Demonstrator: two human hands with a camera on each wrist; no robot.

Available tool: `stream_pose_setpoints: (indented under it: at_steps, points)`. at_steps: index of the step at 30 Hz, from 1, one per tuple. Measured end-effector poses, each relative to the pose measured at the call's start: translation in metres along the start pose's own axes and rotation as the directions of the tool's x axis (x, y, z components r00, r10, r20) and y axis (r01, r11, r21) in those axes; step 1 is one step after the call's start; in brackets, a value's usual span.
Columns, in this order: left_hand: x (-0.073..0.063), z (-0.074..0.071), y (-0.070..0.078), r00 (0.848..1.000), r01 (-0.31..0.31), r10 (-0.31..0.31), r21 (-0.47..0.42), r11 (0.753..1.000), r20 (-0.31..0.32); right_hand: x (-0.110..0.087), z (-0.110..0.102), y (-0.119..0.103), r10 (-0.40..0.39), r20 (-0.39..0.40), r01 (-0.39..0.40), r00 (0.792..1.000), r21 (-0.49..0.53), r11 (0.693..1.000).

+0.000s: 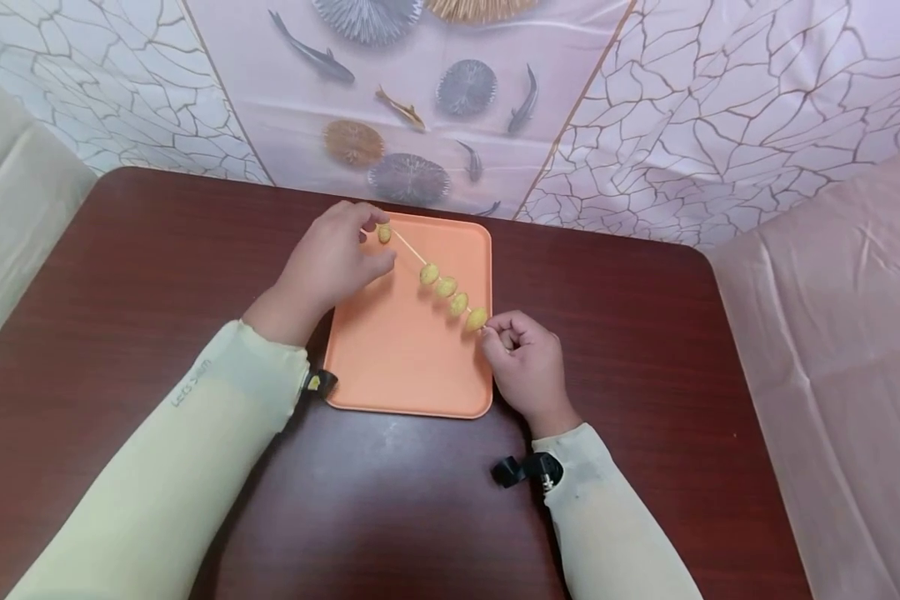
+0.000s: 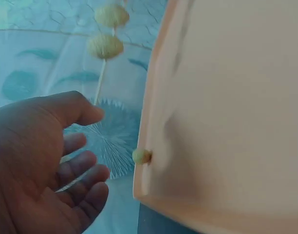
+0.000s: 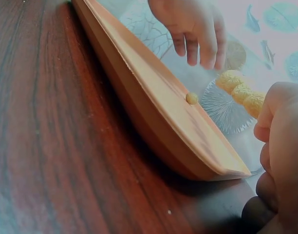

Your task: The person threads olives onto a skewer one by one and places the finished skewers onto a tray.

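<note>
A thin wooden skewer (image 1: 408, 246) carries several yellow oval pieces (image 1: 446, 287) and slants over the orange tray (image 1: 405, 367). At its near right end, my right hand (image 1: 528, 362) pinches the skewer between thumb and curled fingers, just below the last piece. My left hand (image 1: 333, 254) is around the skewer's bare far end, thumb and fingers spread apart. The left wrist view shows that hand's thumb (image 2: 85, 109) close by the stick, its other fingers loosely bent. A single loose yellow piece (image 3: 192, 98) lies at the tray's far edge, below the left hand.
The tray rests on a dark reddish wooden table (image 1: 607, 333). Behind the table hangs a patterned cloth (image 1: 465, 92) with fish and round shapes. Pale fabric (image 1: 832, 333) drapes along the right side. A small black wrist device (image 1: 525, 471) sits by the right sleeve.
</note>
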State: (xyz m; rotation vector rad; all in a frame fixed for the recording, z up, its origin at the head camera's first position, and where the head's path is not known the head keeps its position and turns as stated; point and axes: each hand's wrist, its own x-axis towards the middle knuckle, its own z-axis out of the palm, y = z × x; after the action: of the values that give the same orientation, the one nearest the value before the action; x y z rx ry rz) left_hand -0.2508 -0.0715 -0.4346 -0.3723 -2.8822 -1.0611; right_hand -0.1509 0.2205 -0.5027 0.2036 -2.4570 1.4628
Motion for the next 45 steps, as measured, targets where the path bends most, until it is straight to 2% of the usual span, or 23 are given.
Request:
stream_pose_setpoints:
  at_steps: [3, 6, 9, 12, 14, 17, 29, 33, 37, 42, 45]
  points:
    - [0.019, -0.003, -0.001, 0.996, 0.032, -0.038, 0.079, 0.996, 0.081, 0.0, -0.001, 0.001, 0.008, -0.002, -0.008, 1.0, -0.006, 1.0]
    - [0.034, -0.003, -0.002, 0.984, 0.061, -0.083, 0.141, 0.988, 0.157, 0.001, -0.002, 0.001, 0.012, -0.006, -0.012, 1.0, -0.006, 1.0]
    - [0.045, -0.002, -0.003, 0.967, 0.086, -0.13, 0.201, 0.976, 0.218, 0.001, -0.002, 0.002, 0.02, -0.01, -0.02, 1.0, 0.0, 1.0]
    - [0.051, -0.001, -0.005, 0.954, 0.112, -0.173, 0.242, 0.964, 0.246, 0.001, -0.002, 0.003, 0.022, -0.009, -0.022, 1.0, 0.01, 1.0]
    - [0.052, -0.001, -0.007, 0.95, 0.123, -0.189, 0.26, 0.958, 0.248, 0.001, -0.002, 0.003, 0.019, -0.006, -0.019, 1.0, 0.013, 1.0]
    - [0.053, 0.0, -0.012, 0.952, 0.123, -0.189, 0.264, 0.957, 0.24, 0.001, -0.002, 0.002, 0.012, 0.0, -0.012, 1.0, 0.011, 1.0]
    - [0.046, 0.013, -0.02, 0.977, 0.098, -0.133, 0.205, 0.974, 0.167, 0.001, -0.002, 0.002, 0.0, -0.001, 0.0, 1.0, 0.025, 1.0]
    - [0.038, 0.014, -0.023, 0.984, 0.11, -0.127, 0.129, 0.985, 0.125, 0.001, -0.002, 0.003, 0.005, -0.001, -0.005, 1.0, 0.041, 0.999]
    - [0.026, 0.013, -0.026, 0.987, 0.149, -0.146, -0.044, 0.988, 0.066, 0.001, -0.002, 0.004, 0.02, 0.006, -0.02, 1.0, 0.091, 0.996]
    - [0.007, 0.01, -0.025, 0.981, 0.193, -0.195, -0.252, 0.948, 0.019, 0.001, -0.004, 0.005, 0.025, 0.027, -0.029, 0.999, 0.154, 0.988]
    - [-0.004, 0.011, -0.023, 0.974, 0.216, -0.228, -0.377, 0.901, 0.013, 0.0, -0.004, 0.005, 0.025, 0.045, -0.033, 0.999, 0.175, 0.984]
